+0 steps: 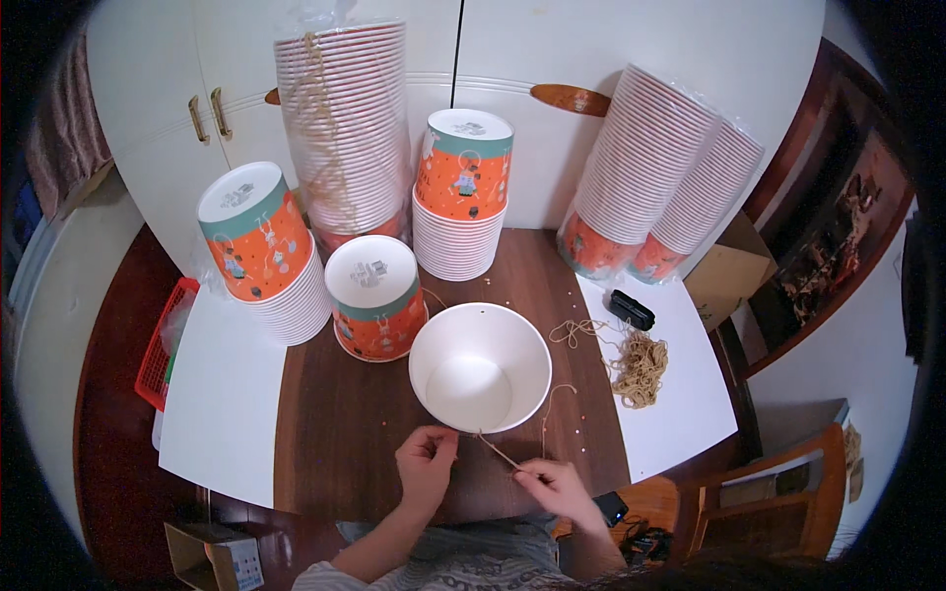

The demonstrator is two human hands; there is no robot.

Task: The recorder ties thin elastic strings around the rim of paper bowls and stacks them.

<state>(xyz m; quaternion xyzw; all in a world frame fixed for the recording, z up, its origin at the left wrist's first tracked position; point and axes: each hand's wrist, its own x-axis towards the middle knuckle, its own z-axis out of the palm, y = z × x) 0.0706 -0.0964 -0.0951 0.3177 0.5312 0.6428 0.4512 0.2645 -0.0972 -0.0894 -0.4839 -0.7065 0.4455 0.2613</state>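
right hand (pixel 555 490) pinches string (pixel 501 454) from tub (pixel 431 369) near table (pixel 350 433) front edge; left hand (pixel 426 468) curled, grip unclear. best pulled gently, tub steady.

Has tub stacks (pixel 460 209) behind the open tub (pixel 480 366) on the table (pixel 340 443), a twine heap (pixel 641 371) to its right.

My left hand (pixel 424 463) can pass toward the tabletop's (pixel 222 424) near left corner. Stacked buckets (pixel 374 128) block the far edge.
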